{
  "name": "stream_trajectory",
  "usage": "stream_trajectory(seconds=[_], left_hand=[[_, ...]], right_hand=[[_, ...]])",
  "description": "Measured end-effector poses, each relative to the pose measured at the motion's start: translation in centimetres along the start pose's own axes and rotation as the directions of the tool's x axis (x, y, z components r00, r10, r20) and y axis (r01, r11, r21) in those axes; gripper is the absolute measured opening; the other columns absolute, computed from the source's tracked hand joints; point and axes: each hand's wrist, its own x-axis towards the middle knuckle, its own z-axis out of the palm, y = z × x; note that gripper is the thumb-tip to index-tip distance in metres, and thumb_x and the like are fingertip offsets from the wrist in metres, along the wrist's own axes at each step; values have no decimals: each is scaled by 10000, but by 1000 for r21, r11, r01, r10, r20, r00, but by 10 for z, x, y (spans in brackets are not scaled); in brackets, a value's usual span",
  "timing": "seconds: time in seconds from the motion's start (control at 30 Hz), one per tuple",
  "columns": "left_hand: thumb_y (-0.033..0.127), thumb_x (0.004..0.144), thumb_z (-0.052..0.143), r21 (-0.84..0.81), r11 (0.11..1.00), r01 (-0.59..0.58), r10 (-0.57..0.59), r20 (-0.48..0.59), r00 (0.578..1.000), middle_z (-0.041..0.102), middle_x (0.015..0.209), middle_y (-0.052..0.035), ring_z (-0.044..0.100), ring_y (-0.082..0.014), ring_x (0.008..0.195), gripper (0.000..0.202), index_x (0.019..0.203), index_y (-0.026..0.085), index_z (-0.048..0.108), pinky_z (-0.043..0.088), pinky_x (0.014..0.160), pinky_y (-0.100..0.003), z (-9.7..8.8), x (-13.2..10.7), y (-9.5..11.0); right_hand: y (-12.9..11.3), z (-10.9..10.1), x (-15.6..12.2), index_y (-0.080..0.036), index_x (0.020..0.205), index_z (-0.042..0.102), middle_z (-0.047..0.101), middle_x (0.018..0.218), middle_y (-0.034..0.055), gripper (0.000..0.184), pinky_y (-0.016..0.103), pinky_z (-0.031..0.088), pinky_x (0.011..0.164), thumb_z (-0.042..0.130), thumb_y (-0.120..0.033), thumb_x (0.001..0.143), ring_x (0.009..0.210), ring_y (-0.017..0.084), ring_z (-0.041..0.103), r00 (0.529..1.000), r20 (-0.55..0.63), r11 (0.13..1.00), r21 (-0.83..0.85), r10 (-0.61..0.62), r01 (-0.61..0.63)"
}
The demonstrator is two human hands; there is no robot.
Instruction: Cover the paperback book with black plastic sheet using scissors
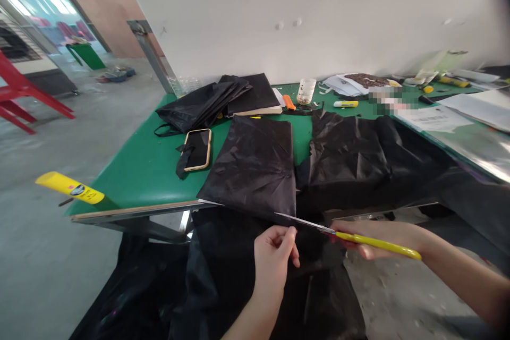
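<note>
My left hand (274,257) is closed in a pinch on the hanging edge of a black fabric sheet (255,167) just below the table's front edge. My right hand (378,238) grips yellow-handled scissors (358,239); their blades point left and meet the fabric's edge near my left fingers. The fabric lies flat on the green table (147,164) and drapes down over my lap.
A second crumpled black fabric piece (350,151) lies to the right. A phone (197,149), folded black fabric (207,103), a plastic cup (306,90), an orange cutter (289,102) and papers (434,117) sit farther back. A white board stands behind. A yellow tube (69,187) sticks out at left.
</note>
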Motion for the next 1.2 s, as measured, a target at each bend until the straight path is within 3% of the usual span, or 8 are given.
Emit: stream_trajectory(seconds=[0.17, 0.4, 0.63, 0.9, 1.03, 1.2], left_hand=[[342, 803, 597, 1, 1000, 3, -3, -12, 1000, 475, 400, 49, 404, -53, 372, 292, 596, 141, 549, 331, 446, -184, 0, 0, -1], [359, 777, 621, -11, 999, 36, -36, -8, 999, 464, 407, 52, 377, -53, 360, 294, 594, 145, 537, 302, 416, -184, 0, 1, 0], [337, 799, 598, -14, 1000, 11, -11, 2, 1000, 454, 422, 55, 380, -51, 367, 283, 603, 144, 532, 297, 419, -184, 0, 0, -2], [310, 804, 587, -48, 999, -16, 16, 0, 1000, 437, 405, 63, 377, -50, 369, 301, 574, 159, 464, 295, 435, -187, -1, -4, -2], [287, 795, 575, -113, 994, -11, 11, -2, 1000, 424, 401, 76, 375, -57, 357, 283, 588, 181, 415, 284, 417, -187, -1, -5, -3], [286, 801, 558, -149, 988, -30, 30, -4, 1000, 412, 412, 79, 378, -58, 357, 273, 602, 189, 397, 275, 403, -184, -2, -6, -5]], right_hand=[[2, -4, 12, -170, 1070, 475, 537, 860, 42, 708, 227, 329, 567, 358, -778, 727, 682, 127, 446, 999, 43, 998, 54, 32, -34], [3, -7, 16, -137, 935, 534, 554, 797, 44, 671, 216, 291, 524, 464, -758, 688, 648, 122, 436, 999, -22, 999, 9, 46, -46], [10, -7, 14, -134, 837, 541, 501, 640, -10, 569, 207, 248, 481, 565, -681, 683, 561, 84, 365, 996, -44, 997, -10, 73, -73], [16, -3, 14, -122, 733, 553, 469, 561, -21, 519, 220, 216, 455, 625, -631, 661, 525, 76, 332, 986, -66, 985, 86, 155, -149], [15, 0, 12, -117, 852, 587, 551, 641, 22, 585, 232, 277, 491, 611, -664, 648, 552, 105, 416, 986, -16, 968, 194, 164, -158], [0, 0, 6, -151, 1093, 513, 537, 878, 61, 708, 258, 354, 603, 428, -747, 719, 708, 144, 447, 998, 67, 983, 184, -21, 9]])
